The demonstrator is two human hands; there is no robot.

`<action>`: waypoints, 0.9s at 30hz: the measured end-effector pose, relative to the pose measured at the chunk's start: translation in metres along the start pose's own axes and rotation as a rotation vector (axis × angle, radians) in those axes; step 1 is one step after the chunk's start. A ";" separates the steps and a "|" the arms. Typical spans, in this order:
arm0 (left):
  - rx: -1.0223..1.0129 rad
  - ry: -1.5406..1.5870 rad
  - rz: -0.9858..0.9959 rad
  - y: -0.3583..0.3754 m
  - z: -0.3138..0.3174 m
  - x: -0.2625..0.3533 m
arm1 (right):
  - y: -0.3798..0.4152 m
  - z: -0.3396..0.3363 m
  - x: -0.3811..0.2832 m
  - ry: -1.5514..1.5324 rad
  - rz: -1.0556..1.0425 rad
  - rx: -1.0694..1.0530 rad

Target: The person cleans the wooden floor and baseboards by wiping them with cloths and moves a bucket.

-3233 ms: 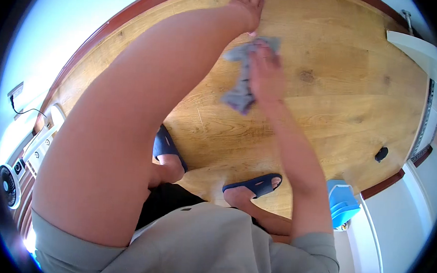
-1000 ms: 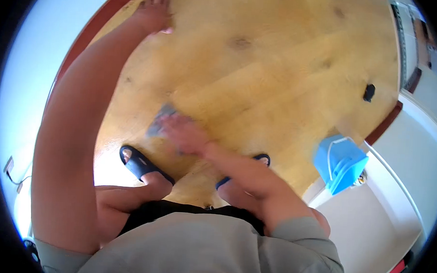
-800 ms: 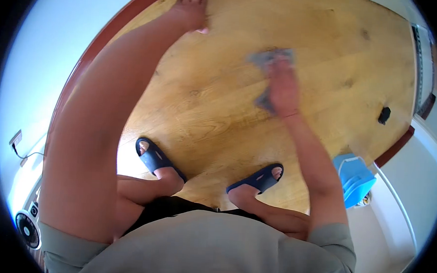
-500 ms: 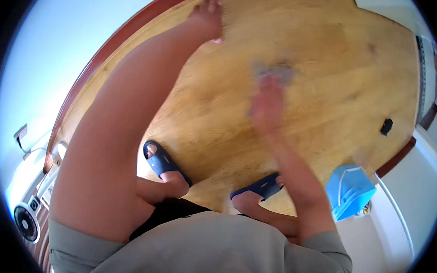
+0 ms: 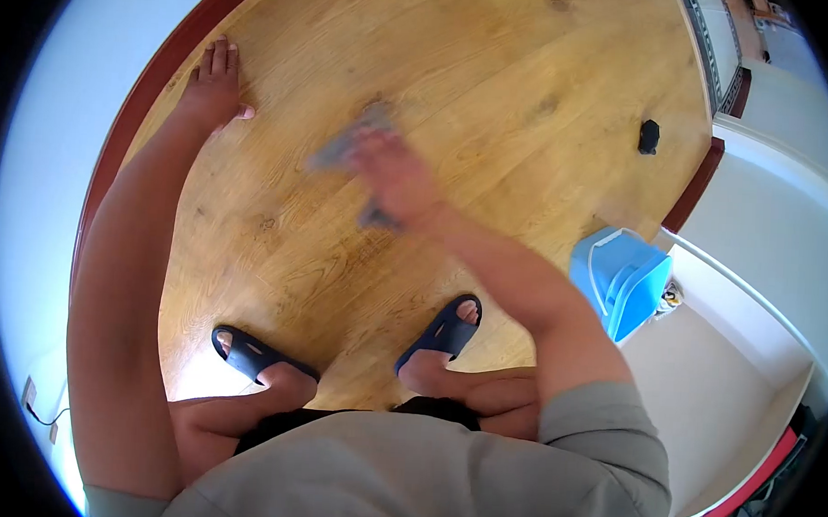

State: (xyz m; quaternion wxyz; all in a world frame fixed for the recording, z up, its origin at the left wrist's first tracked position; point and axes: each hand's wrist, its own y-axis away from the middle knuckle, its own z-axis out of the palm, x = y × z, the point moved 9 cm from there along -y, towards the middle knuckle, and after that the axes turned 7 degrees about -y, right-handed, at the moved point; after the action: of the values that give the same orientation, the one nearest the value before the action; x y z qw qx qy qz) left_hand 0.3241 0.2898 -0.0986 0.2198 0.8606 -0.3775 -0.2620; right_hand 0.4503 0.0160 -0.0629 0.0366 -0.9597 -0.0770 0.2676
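Note:
My right hand [image 5: 394, 179] presses a grey cloth [image 5: 350, 143] against the wooden floor [image 5: 492, 169]. Motion smears the fingers a little, and cloth sticks out past the fingertips and beside the palm. Over on the left, my left hand [image 5: 215, 85] lies flat on the floor close to the dark red baseboard [image 5: 123, 149], fingers spread and nothing in them.
On the right stands a blue bucket [image 5: 621, 268] with a white handle, beside a white open cabinet or drawer [image 5: 731, 392]. A small black object [image 5: 649, 137] lies on the floor at upper right. Navy slippers [image 5: 266, 356] are on my feet below.
My right hand has swept left across the floor with the cloth. The whole view has shifted, showing more of the right side. My left hand stays planted near the baseboard.

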 end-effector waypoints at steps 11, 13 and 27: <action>-0.043 0.017 -0.014 0.006 -0.010 0.003 | 0.040 -0.074 0.148 0.421 0.528 0.466; -0.033 0.014 -0.017 0.007 -0.010 0.000 | 0.029 -0.026 0.057 0.313 0.498 0.253; -0.003 -0.003 -0.047 -0.006 0.004 -0.005 | 0.030 0.060 -0.097 -0.163 -0.135 -0.148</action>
State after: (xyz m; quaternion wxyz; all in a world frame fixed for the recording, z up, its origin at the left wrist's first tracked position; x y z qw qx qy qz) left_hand 0.3223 0.2966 -0.1039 0.2145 0.8686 -0.3568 -0.2688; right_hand 0.3404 -0.0277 -0.0683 -0.0225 -0.9275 -0.1638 0.3353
